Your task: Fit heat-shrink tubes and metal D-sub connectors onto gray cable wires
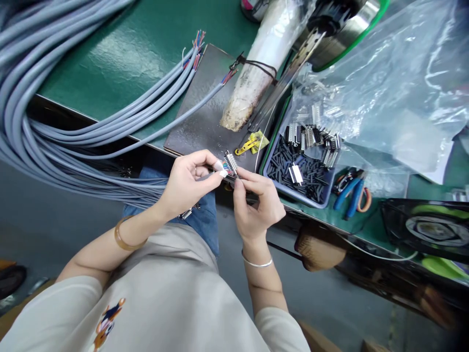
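Near the bench's front edge, my right hand (pixel 254 203) pinches a metal multi-pin connector (pixel 230 163) between thumb and fingers. My left hand (pixel 194 178) is closed at the connector's wire side, thumb and forefinger pressed on thin coloured wires (pixel 227 168). The wires meet the back of the connector; how each one is fixed is too small to tell. Just beyond the hands lies a dark board (pixel 200 112) with a yellow clip-like piece (pixel 249 144) on it. More grey cables (pixel 139 190) pass under my left forearm, and a few connectors (pixel 187 213) hang near my lap.
A blue tray (pixel 269 182) of black sleeves and connectors stands to the right, with blue-handled pliers (pixel 353 195) beside it. A soldering iron (pixel 282 78) slants beside a wrapped roll (pixel 256 68), below a solder spool (pixel 351 34). Grey cables (pixel 154 105) with stripped ends cover the left.
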The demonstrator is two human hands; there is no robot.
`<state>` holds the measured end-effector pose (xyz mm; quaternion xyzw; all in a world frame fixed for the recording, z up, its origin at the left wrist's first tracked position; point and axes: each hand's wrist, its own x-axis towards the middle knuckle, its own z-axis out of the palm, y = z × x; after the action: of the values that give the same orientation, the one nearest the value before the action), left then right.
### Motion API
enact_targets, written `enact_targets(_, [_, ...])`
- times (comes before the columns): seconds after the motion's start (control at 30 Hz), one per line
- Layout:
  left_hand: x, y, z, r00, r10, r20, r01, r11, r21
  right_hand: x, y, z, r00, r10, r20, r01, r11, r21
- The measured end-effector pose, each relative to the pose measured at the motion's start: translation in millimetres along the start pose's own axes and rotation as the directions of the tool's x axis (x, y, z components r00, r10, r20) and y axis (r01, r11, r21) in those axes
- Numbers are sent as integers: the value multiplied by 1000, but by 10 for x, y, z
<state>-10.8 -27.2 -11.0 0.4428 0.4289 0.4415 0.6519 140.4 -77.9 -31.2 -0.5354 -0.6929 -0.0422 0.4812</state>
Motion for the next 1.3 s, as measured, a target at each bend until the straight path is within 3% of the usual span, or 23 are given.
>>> enact_targets(0.17, [49, -1, 51, 989, 125, -73, -118, 989, 92, 69, 14, 46, 1000, 16, -4, -16, 1000, -8])
enact_targets(0.4, [110, 93, 91, 972, 208, -109, -184, 963, 195, 161, 56, 84, 999, 31, -38, -30, 999, 31])
enact_targets(0.9, [199, 100, 73, 983, 157, -96, -145, 983, 113, 214, 105, 115, 997, 67, -48, -62, 992, 108])
enact_targets(1.1, [253, 92, 19, 997, 80, -24, -80, 997, -1, 213, 128, 126, 997, 71, -27, -68, 993, 99])
enact_targets(1.3, [229, 87, 42, 992, 109, -68, -105, 993, 56, 213, 122, 116, 997, 65, -34, -62, 995, 82])
